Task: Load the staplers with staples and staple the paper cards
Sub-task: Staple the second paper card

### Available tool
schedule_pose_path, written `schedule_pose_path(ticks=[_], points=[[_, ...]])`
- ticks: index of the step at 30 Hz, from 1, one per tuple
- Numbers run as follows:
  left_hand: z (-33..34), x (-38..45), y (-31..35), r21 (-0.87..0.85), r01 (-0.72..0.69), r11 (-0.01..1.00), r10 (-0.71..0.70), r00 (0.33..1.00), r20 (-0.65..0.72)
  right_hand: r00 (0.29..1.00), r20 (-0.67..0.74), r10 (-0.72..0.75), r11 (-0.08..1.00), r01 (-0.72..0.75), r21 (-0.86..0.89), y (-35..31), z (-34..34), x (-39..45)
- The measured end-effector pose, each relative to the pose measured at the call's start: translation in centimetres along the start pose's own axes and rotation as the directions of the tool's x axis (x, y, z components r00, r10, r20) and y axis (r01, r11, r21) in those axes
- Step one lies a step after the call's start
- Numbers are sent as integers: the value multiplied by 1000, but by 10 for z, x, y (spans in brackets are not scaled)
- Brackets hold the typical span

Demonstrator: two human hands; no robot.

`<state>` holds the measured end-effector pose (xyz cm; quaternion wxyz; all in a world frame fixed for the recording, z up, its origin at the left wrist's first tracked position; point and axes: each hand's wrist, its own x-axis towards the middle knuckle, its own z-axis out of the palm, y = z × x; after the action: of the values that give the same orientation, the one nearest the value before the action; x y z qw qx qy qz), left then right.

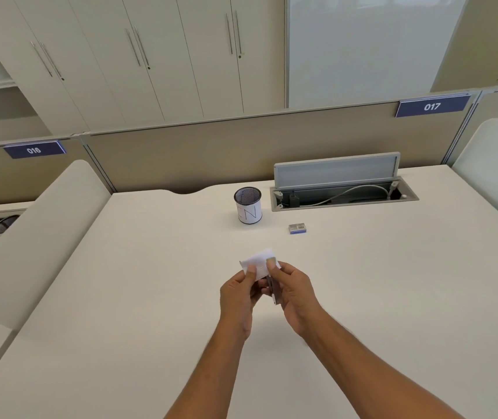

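My left hand (238, 293) and right hand (293, 293) pinch the thin white paper cards (258, 260); light and bendy, best held by edges.

You see one wide-angle view from your head, facing forward and down across the desk (151, 297), hands close at lower centre, cabinets (151, 55) far along the top.

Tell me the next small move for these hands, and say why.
Probably squeeze the stapler shut on the paper cards. The left hand pinches the cards' near edge, the right hand grips the stapler right beside them, and both are held above the desk, so they look lined up, though blurred.
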<state>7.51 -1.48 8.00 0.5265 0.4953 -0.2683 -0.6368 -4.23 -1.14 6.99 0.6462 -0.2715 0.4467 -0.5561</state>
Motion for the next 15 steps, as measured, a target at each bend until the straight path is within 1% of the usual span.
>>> schedule_pose_path(ticks=[2, 4, 7, 9, 10, 12, 15], points=[[0, 2, 2, -42, 17, 999, -18, 999, -34, 1000, 3, -11, 1000, 10, 18, -3, -1, 0], [0, 2, 4, -54, 40, 998, -42, 998, -39, 1000, -28, -1, 999, 3, 54, -5, -4, -1], [3, -1, 8, -76, 75, 994, -78, 996, -40, 994, -86, 60, 990, -49, 131, -6, -11, 2], [3, -3, 8, -92, 108, 990, -111, 993, -28, 990, -115, 87, 990, -73, 121, -7, -16, 4], [3, -3, 8, -99, 134, 986, -136, 991, -13, 988, -118, 95, 992, -83, 99, -6, -18, 5], [3, -5, 9, -107, 231, 967, -224, 972, 68, 991, -83, 107, 994, -104, 43, -7, -21, 4], [8, -7, 12, -100, 374, 922, -348, 915, 205, 992, -9, 127, 990, -127, -63, -6, -22, 6]])
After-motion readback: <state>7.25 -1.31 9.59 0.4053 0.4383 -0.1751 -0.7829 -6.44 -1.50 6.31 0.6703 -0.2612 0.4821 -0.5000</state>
